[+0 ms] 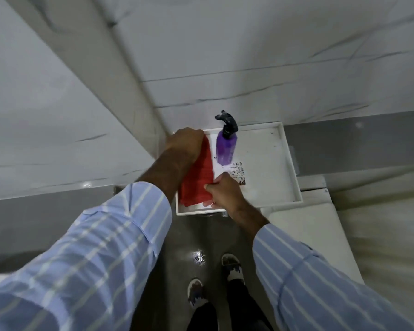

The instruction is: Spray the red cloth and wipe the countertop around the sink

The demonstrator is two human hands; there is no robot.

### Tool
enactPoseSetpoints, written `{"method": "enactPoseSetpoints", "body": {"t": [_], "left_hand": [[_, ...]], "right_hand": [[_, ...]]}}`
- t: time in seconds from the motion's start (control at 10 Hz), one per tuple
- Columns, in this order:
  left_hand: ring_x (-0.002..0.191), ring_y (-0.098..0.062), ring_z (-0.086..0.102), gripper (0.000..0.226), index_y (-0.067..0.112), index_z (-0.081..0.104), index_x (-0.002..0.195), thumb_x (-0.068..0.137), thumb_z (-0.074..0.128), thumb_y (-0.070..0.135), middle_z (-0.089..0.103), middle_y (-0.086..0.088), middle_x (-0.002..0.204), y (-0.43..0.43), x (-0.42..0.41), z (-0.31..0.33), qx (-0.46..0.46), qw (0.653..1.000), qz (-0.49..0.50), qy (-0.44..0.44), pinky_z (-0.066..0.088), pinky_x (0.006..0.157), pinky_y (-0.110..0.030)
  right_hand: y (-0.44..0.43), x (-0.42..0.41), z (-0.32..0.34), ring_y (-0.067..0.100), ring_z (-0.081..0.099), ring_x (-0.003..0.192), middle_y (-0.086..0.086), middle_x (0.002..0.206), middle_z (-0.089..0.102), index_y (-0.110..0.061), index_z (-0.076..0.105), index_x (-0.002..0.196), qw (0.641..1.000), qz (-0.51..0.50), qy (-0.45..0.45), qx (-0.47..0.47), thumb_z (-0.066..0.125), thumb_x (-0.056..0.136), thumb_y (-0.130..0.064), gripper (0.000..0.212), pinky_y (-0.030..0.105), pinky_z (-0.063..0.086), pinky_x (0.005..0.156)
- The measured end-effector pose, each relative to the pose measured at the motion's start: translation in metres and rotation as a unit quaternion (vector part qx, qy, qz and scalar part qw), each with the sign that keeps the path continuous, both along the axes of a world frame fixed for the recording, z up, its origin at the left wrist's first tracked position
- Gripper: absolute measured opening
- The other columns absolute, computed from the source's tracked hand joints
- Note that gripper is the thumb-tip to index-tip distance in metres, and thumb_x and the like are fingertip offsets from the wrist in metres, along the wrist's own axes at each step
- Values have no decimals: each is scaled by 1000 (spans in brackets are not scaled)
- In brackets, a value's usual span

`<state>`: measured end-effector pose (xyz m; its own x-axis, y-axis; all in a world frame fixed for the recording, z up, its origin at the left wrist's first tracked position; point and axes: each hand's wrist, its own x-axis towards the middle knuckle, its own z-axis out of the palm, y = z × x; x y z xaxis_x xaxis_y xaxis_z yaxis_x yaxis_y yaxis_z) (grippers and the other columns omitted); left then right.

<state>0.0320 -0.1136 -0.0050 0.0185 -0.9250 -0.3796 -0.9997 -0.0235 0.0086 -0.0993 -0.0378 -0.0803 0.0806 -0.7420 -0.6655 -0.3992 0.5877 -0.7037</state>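
A folded red cloth [197, 180] lies at the left side of a white tray [273, 163]. My left hand [184, 145] grips the cloth's far end, and my right hand [222, 191] pinches its near right corner. A purple spray bottle [225, 146] with a black trigger head stands upright in the tray just right of the cloth, untouched. No sink or countertop shows in this view.
The tray sits in a corner between white marbled walls [225, 56]. A black patterned square [238, 172] lies in the tray by my right hand. A white ledge [308, 225] runs to the right. My shoes [232, 266] stand on the grey floor below.
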Motion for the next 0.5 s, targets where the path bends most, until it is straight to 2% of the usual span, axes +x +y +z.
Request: {"method": "enactPoseSetpoints", "body": {"t": [0.1,0.2,0.3,0.4,0.5], "left_hand": [[126,-40,62,34,13,66,132,102,51,18,67,-19,135,-3,3,-16,9,1000,-9,7,51,101,-44],[136,-38,51,41,13,57,141,102,56,23,60,-17,144,1,9,-29,2,999,-33,-7,47,109,-47],[150,-35,34,68,6,40,155,96,66,30,44,-17,158,11,16,-38,-49,997,-63,-16,34,123,-47],[159,-35,20,78,2,23,164,103,56,38,28,-18,170,27,19,-32,-79,996,-37,-6,19,132,-46],[163,-34,9,78,2,14,167,108,44,43,15,-17,175,47,17,-8,-131,991,-27,4,14,134,-46]], "right_hand": [[-4,-3,-6,22,78,58,13,90,79,-6,68,98,994,69,77,-30,68,95,-21,16,18,48,39],[-5,-6,-5,29,76,90,13,100,76,-6,71,104,956,165,213,-117,68,95,-34,30,30,59,76],[0,-14,1,30,67,111,13,119,69,-9,67,120,883,223,340,-236,66,97,-47,45,42,58,90],[0,-35,17,30,62,118,14,129,64,-8,59,130,826,263,412,-282,57,102,-48,48,42,54,95],[-8,-61,46,37,32,154,21,164,38,-5,41,152,813,268,433,-281,51,106,-46,62,50,34,123]]}}
